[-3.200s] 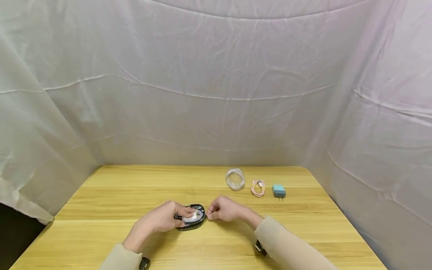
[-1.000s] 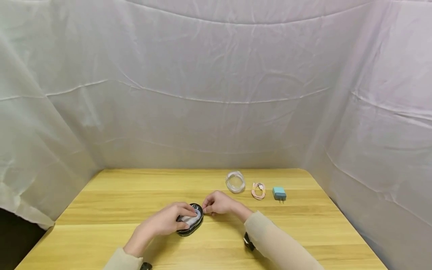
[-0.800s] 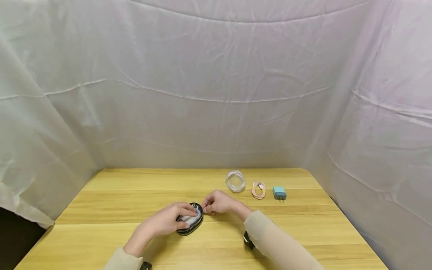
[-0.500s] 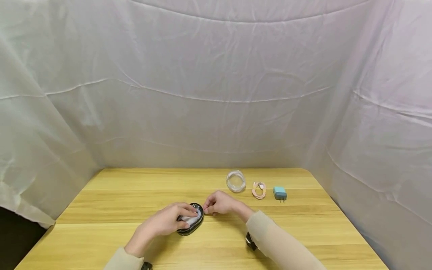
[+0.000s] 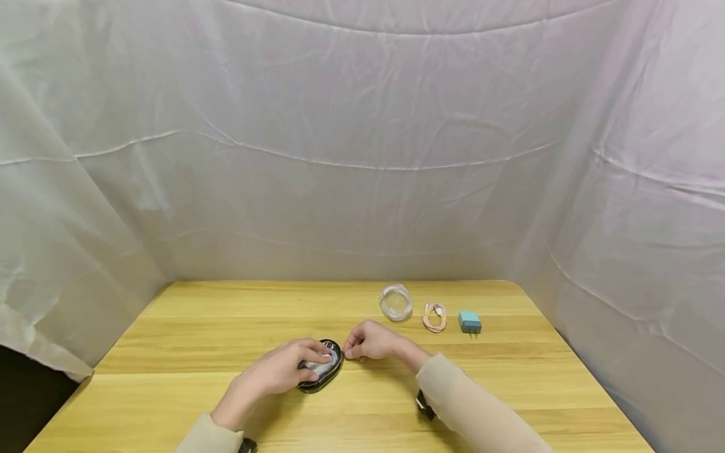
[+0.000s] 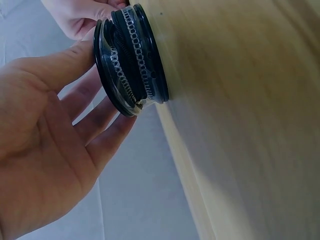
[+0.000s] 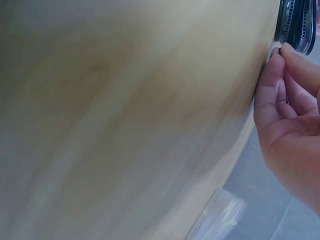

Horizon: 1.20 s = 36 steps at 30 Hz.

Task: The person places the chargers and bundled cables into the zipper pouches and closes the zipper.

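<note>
An oval see-through zip pouch (image 5: 327, 377) with black edging stands on the wooden table, something pale and a coiled cable showing inside. My left hand (image 5: 274, 370) grips it from above, thumb on the near side and fingers across its top. The left wrist view shows the zipper track running around the side of the pouch (image 6: 134, 55). At the pouch's right end, my right hand (image 5: 370, 341) pinches a small dark zipper pull (image 7: 280, 50) between thumb and forefinger. Most of that pull is hidden by the fingertips.
Toward the back right lie a clear round plastic item (image 5: 396, 316), a coiled pink cable (image 5: 435, 326) and a teal plug-in charger (image 5: 470, 321) with its prongs toward me. Pale curtains (image 5: 362, 207) hang behind the table (image 5: 226, 327) and at both sides.
Since about three seconds ago the pouch has turned so its right end points farther back, and the right hand has shifted slightly away from me. Over the last second both hands barely move.
</note>
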Tool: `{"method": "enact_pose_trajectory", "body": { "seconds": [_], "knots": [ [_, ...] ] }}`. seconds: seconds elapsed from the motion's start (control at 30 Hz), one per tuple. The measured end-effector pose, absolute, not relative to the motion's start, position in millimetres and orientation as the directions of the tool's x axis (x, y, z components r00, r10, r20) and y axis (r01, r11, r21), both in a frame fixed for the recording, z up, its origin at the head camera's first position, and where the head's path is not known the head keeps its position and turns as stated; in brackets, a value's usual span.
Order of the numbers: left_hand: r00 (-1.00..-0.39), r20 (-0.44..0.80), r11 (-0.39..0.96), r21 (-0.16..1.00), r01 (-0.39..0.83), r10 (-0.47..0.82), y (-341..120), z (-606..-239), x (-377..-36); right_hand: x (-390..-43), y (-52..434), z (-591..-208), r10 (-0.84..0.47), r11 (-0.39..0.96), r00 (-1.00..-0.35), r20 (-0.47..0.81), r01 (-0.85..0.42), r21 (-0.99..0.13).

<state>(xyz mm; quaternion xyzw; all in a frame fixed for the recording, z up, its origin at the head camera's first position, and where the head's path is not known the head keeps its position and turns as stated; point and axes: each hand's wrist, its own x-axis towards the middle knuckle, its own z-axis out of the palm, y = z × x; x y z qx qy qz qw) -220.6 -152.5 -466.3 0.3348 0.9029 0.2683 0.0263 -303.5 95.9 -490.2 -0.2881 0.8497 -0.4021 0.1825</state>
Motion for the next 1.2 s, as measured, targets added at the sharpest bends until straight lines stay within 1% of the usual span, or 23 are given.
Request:
{"method": "enact_pose_trajectory", "body": {
  "seconds": [0.3,0.67,0.83,1.2],
  "knots": [
    [-0.788,0.128,0.656,0.483,0.580,0.602,-151.2,-469.2,-221.5,-301.0,97.4,-489.9,-0.636,0.533,-0.766,-0.091,-0.351,-0.770],
    [-0.775,0.140,0.642,0.480,0.598,0.617,-151.8,-469.7,-222.7,-299.2,98.6,-491.4,-0.639,0.528,-0.764,-0.092,-0.348,-0.775],
    [-0.784,0.135,0.654,0.476,0.588,0.606,-151.2,-469.8,-222.3,-297.1,98.9,-491.2,-0.646,0.522,-0.759,-0.084,-0.360,-0.773],
    [-0.793,0.129,0.661,0.481,0.575,0.595,-149.9,-469.8,-222.3,-291.3,98.9,-487.6,-0.625,0.551,-0.775,-0.093,-0.354,-0.756]
  ]
}}
